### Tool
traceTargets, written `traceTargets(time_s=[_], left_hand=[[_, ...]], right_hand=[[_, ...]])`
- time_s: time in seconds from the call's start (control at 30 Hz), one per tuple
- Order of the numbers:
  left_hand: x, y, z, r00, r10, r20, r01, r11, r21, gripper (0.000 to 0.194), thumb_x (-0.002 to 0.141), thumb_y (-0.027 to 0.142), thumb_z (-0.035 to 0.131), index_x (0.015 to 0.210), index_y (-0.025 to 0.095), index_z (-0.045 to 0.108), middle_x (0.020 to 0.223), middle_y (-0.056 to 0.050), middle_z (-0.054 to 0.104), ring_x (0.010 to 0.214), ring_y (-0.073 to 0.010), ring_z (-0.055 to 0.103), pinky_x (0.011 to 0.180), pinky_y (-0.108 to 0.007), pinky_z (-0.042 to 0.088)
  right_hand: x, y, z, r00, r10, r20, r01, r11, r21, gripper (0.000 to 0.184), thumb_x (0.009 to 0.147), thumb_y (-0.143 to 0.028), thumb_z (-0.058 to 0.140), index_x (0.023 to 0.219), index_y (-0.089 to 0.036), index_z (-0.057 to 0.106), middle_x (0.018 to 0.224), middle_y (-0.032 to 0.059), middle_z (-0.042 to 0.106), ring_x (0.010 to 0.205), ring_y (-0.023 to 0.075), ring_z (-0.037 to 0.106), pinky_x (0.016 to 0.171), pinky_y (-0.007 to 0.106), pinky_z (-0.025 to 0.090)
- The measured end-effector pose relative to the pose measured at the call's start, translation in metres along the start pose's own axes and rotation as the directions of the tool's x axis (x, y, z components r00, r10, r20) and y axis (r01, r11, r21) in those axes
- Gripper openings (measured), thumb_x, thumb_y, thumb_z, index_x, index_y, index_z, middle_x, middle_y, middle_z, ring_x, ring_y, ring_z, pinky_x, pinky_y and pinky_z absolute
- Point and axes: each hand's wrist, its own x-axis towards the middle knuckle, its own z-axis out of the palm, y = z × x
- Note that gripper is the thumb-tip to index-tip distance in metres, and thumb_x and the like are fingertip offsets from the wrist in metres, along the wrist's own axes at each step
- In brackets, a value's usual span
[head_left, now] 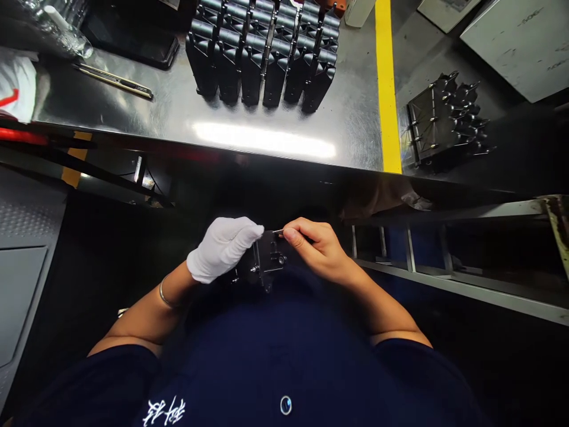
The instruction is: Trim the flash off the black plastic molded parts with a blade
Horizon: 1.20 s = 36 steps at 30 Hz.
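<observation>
My left hand, in a white glove and with a bracelet at the wrist, is closed on the edge of a black molded part close to my body. Small shiny pins or posts stick out of that part. My bare right hand pinches a thin metal blade-like tool between thumb and forefinger. Its tip points left, at the part's upper edge beside my gloved fingertips. Whether the tip touches the part I cannot tell. The rest of the tool is hidden in my right fingers.
On the metal table stand rows of black molded parts. A utility knife lies to their left, near a dark tray. Past the yellow tape are more black parts and a white box. A metal frame stands right.
</observation>
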Motion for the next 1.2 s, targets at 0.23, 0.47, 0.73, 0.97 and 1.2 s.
traceTargets(time_s=[0.23,0.47,0.73,0.97,1.2], left_hand=[[0.0,0.002,0.002,0.999,-0.009,-0.05,0.01,1.0,0.015,0.053,0.097,0.049,0.045,0.059,0.016,0.06,0.053,0.0,0.056,0.048,-0.0093,0.048,0.046,-0.021,0.039],[0.0,0.003,0.004,0.999,-0.015,-0.044,0.014,1.0,-0.01,0.051,0.097,0.049,0.045,0.062,0.016,0.062,0.054,0.0,0.057,0.048,-0.0093,0.049,0.047,-0.021,0.04],[0.002,0.006,0.004,0.997,-0.043,-0.065,0.042,0.999,-0.024,0.052,0.096,0.051,0.047,0.061,0.016,0.062,0.055,-0.001,0.058,0.048,-0.0093,0.049,0.047,-0.021,0.04],[0.002,0.007,0.005,0.996,-0.072,-0.05,0.07,0.997,-0.04,0.051,0.095,0.051,0.048,0.06,0.016,0.06,0.053,0.0,0.057,0.047,-0.009,0.047,0.046,-0.021,0.039],[0.003,0.009,0.007,0.996,-0.061,-0.06,0.058,0.997,-0.047,0.053,0.095,0.052,0.048,0.056,0.017,0.056,0.051,0.001,0.052,0.046,-0.0085,0.045,0.045,-0.021,0.037]], right_hand=[[-0.002,-0.003,0.006,0.997,-0.068,-0.021,0.067,0.997,-0.029,0.031,0.097,-0.027,0.051,0.07,-0.016,0.062,0.063,0.0004,0.062,0.057,0.009,0.056,0.057,0.021,0.045],[-0.002,-0.003,0.006,0.995,-0.093,-0.042,0.091,0.995,-0.038,0.032,0.097,-0.025,0.05,0.07,-0.016,0.063,0.062,0.0006,0.062,0.056,0.0088,0.055,0.055,0.021,0.044],[-0.002,-0.004,0.004,0.992,-0.115,-0.055,0.109,0.99,-0.092,0.031,0.098,-0.026,0.05,0.072,-0.016,0.064,0.063,0.0009,0.063,0.054,0.0086,0.054,0.053,0.022,0.044],[-0.003,-0.004,-0.001,0.993,-0.115,0.026,0.116,0.992,-0.059,0.03,0.097,-0.025,0.05,0.072,-0.016,0.062,0.062,0.0002,0.06,0.054,0.0081,0.052,0.053,0.021,0.042],[-0.003,-0.004,-0.007,0.981,-0.131,0.141,0.099,0.973,0.209,0.035,0.097,-0.021,0.049,0.062,-0.017,0.053,0.056,-0.0023,0.051,0.05,0.0066,0.045,0.049,0.02,0.038]])
